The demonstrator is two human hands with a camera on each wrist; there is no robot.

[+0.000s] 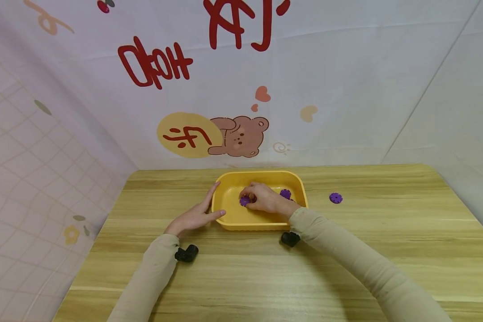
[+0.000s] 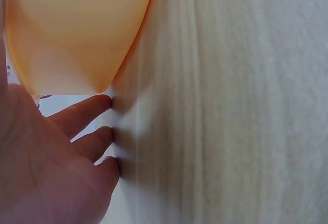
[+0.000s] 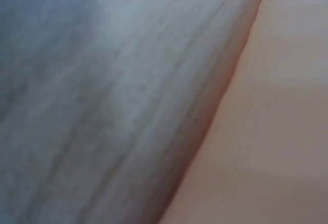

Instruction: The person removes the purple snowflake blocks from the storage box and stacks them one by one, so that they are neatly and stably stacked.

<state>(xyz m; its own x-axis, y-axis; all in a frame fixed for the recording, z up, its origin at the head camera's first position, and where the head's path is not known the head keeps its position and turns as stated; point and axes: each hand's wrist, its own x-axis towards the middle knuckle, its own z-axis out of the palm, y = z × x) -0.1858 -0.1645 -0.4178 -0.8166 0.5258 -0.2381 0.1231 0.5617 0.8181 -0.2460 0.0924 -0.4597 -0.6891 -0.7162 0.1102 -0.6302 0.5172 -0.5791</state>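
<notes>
Pinching a purple disc (image 1: 244,201), your right hand (image 1: 265,198) points leftward inside the long yellow tray (image 1: 247,226). Your left hand (image 1: 195,219), spread wide, touches its left end.

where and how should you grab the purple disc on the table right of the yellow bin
Pinch the purple disc by opposite edges of its notched rim, coming from above, probably with the right hand. It looks thin and seems to lie flat on the table, leaving little height to grip from the side.
</notes>
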